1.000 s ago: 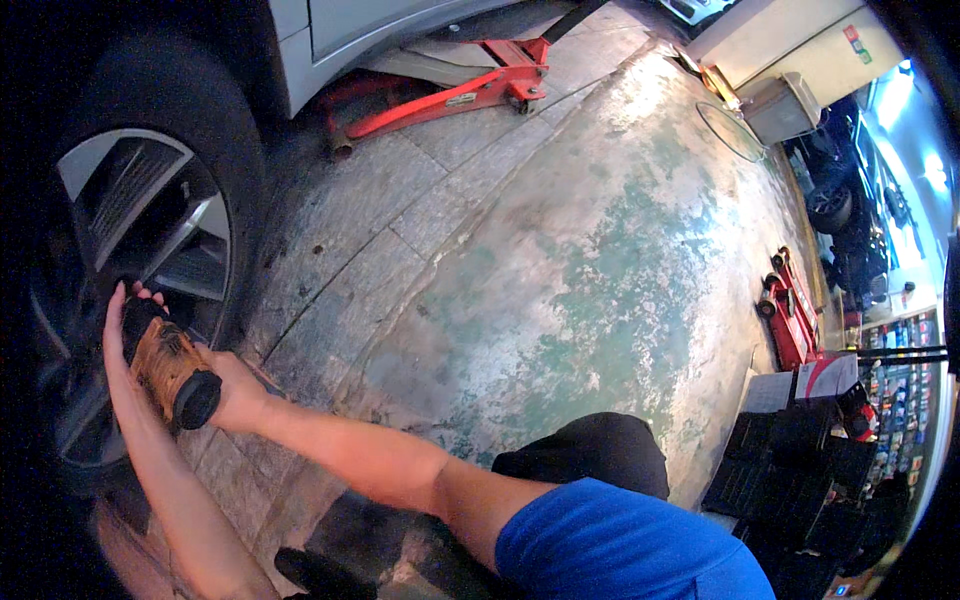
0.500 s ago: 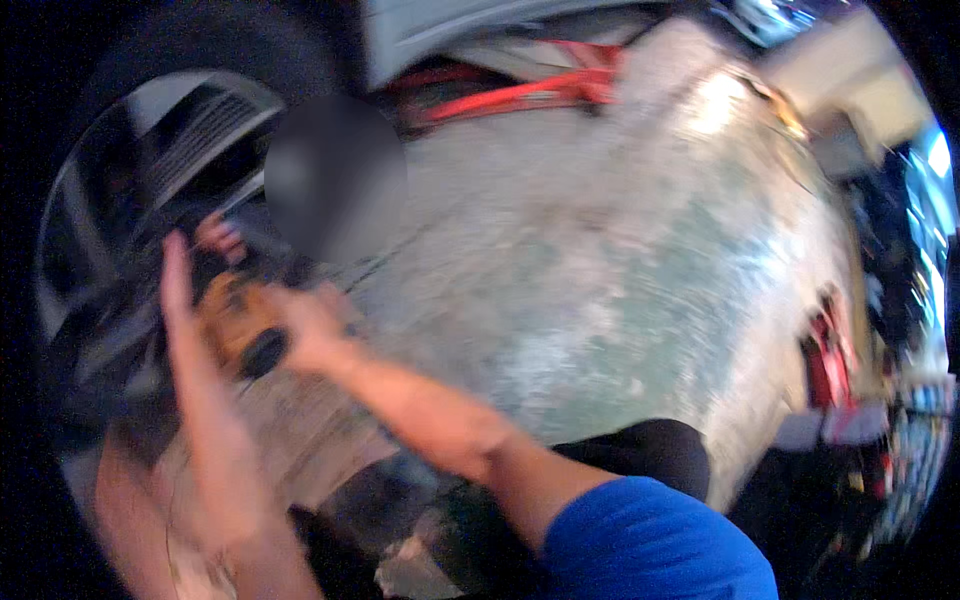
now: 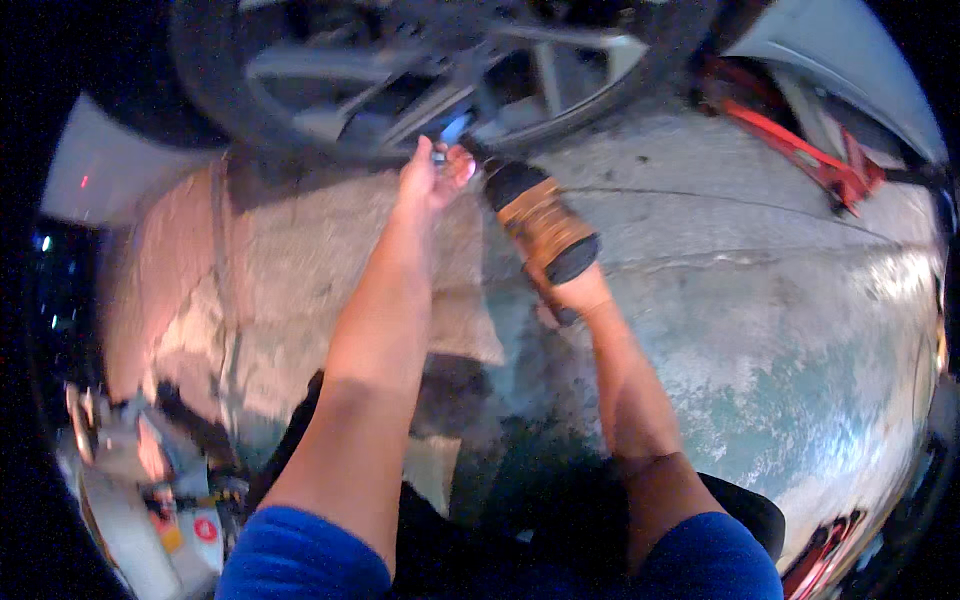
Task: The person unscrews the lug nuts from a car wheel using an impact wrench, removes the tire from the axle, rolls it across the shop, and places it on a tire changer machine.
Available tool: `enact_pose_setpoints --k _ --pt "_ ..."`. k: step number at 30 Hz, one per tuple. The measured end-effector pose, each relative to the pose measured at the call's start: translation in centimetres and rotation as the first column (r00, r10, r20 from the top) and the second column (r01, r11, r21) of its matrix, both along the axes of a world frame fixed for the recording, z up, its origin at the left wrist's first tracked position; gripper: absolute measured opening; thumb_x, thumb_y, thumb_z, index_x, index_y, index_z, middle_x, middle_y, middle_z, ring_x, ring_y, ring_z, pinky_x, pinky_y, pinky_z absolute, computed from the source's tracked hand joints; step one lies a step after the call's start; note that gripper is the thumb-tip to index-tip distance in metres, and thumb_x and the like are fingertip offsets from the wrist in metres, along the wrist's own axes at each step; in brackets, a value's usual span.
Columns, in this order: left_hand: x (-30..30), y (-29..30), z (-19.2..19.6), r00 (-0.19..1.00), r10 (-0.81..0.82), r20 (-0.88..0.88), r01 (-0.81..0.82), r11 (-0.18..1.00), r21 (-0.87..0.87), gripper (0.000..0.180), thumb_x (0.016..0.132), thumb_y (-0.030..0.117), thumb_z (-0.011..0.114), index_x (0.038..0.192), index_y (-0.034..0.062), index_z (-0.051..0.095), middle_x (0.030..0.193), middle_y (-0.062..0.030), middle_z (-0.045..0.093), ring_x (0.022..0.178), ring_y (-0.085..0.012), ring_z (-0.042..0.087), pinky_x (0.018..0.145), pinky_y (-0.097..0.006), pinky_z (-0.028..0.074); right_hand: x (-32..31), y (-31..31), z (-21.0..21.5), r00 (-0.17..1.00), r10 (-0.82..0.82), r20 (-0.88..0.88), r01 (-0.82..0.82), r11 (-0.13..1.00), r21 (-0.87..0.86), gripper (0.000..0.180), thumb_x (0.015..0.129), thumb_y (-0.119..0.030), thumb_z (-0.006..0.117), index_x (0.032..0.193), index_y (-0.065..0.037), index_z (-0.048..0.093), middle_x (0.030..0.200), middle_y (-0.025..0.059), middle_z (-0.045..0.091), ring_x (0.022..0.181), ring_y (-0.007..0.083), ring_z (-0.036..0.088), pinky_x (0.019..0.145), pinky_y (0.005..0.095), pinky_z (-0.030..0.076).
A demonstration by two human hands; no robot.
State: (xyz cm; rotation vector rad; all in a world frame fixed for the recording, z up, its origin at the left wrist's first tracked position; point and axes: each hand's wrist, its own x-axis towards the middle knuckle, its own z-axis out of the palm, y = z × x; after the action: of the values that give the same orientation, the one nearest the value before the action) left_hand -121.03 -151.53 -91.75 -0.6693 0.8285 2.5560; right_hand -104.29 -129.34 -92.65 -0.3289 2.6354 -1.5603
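Note:
A car wheel (image 3: 400, 75) with a silver spoked rim fills the top of the view. My right hand (image 3: 572, 292) grips an orange and black power wrench (image 3: 540, 222) whose nose points up at the wheel hub. My left hand (image 3: 432, 172) reaches to the hub beside the tool's tip, fingers curled around something small that I cannot make out. Both arms wear short blue sleeves.
A red floor jack (image 3: 800, 150) lies under the grey car body at the upper right. The worn concrete floor (image 3: 760, 330) spreads to the right. Blurred small items and tools (image 3: 150, 490) sit at the lower left.
The view has swung so the wheel now sits at the top instead of the left. Both hands remain at the hub with the wrench.

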Motion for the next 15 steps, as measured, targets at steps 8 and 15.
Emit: enact_pose_setpoints --k 8,15 --pt "14.4 -21.5 -13.2 0.842 0.118 0.527 0.532 -0.017 -0.846 0.018 0.078 0.007 0.054 0.062 -0.0019 0.058 0.056 -0.0124 0.056 0.044 -0.0224 0.056 0.036 -0.036 0.043 0.0 -3.7 1.6 0.991 -0.036 -0.127 0.036 0.999 -0.001 0.033 0.076 -0.026 0.060 0.106 -0.012 0.062 0.106 0.0085 0.059 0.103 0.0287 0.052 0.090 0.0398 0.040" --pt "12.6 -19.1 -10.5 0.679 -0.019 0.734 0.714 -0.214 -0.666 0.024 0.078 0.012 0.053 0.061 -0.0030 0.059 0.055 -0.0132 0.058 0.046 -0.0242 0.058 0.042 -0.037 0.047 -3.6 -3.2 2.0 0.978 -0.065 -0.201 0.061 0.998 -0.026 0.036 0.073 -0.023 0.064 0.106 -0.009 0.059 0.100 0.0098 0.061 0.093 0.0265 0.057 0.083 0.0385 0.044"
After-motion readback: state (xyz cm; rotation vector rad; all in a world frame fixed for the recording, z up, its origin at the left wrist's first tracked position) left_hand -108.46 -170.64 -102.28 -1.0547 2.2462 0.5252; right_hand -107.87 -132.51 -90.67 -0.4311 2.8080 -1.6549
